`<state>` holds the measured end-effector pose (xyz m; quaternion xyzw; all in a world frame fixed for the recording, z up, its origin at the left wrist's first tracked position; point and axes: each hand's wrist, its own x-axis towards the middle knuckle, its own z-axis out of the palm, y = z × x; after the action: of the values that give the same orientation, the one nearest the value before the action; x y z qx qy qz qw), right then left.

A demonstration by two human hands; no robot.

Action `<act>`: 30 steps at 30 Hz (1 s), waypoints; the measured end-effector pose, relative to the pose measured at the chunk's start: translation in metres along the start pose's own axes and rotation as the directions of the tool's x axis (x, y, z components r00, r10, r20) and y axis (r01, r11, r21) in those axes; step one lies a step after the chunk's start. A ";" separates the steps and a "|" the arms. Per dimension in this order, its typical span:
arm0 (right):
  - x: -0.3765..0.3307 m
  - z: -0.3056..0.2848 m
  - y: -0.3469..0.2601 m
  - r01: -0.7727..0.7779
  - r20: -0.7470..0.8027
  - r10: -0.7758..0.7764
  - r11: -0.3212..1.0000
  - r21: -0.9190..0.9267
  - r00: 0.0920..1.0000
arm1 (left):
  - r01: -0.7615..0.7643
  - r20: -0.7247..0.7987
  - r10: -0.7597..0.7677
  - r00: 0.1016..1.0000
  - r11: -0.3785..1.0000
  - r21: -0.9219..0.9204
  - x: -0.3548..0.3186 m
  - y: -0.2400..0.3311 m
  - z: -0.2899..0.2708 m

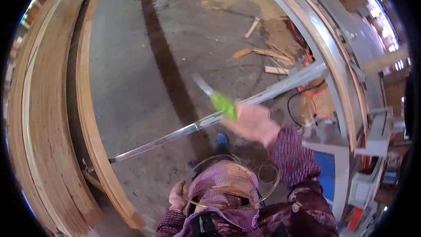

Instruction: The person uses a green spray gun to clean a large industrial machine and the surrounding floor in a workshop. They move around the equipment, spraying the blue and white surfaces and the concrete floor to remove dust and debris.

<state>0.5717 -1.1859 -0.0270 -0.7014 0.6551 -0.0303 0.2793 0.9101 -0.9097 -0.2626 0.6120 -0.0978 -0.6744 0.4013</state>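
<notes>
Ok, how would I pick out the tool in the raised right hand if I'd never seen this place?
Start at the long grey metal bar slanting across the concrete floor from the stacked plywood sheets to the grey metal machine frame. Above its middle, the right hand holds a flat-bladed tool with a bright green handle. It is the only green thing there; scattered wood offcuts are pale.

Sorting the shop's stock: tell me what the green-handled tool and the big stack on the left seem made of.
Tool: green handle looks like plastic, blade like grey metal; blurred, so unsure. Stack: thin wooden sheets, probably plywood, with bare tan grain and layered edges.
</notes>
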 end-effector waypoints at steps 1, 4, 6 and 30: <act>-0.034 0.014 -0.016 0.018 -0.016 -0.019 1.000 -0.010 1.000 | -0.178 0.036 0.175 0.984 0.942 0.285 0.016 -0.013 -0.036; -0.101 0.055 -0.013 -0.007 0.172 0.027 0.993 -0.119 0.985 | -0.242 0.134 0.205 0.970 0.881 0.407 0.014 -0.003 -0.043; -0.122 0.063 0.007 -0.110 0.312 0.123 0.992 -0.059 0.942 | -0.245 0.212 0.155 0.965 0.822 0.515 0.020 0.019 -0.056; 0.201 0.203 0.449 -0.747 0.050 0.747 0.664 -0.018 0.663 | -0.239 0.223 0.131 0.966 0.116 0.964 0.080 -0.090 0.110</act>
<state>0.2777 -1.2956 -0.4568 -0.3712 0.8773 0.1040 0.2860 0.7786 -0.9423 -0.3531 0.6788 -0.6057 -0.4147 -0.0207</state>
